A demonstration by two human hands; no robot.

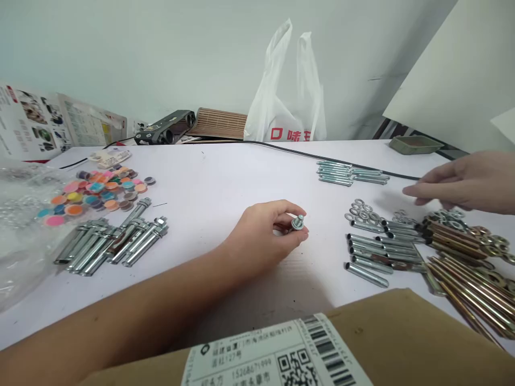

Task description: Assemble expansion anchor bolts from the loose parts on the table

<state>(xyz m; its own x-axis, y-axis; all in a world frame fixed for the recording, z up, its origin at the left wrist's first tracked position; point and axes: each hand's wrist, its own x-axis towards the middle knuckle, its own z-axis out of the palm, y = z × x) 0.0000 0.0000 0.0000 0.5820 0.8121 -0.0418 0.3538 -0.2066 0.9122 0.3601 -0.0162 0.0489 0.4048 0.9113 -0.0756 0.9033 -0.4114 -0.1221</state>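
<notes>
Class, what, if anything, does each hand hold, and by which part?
The left hand pinches a metal bolt near its exposed end; the rest is hidden. The right hand shows nothing held.

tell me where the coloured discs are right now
In the head view, the coloured discs lie on the left of the white table, just beyond the metal bolts and beside the clear plastic bag.

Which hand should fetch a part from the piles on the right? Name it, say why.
Right, likely: the right hand hovers by the hardware piles, nothing visible in its grasp; the left hand grips a bolt.
</notes>
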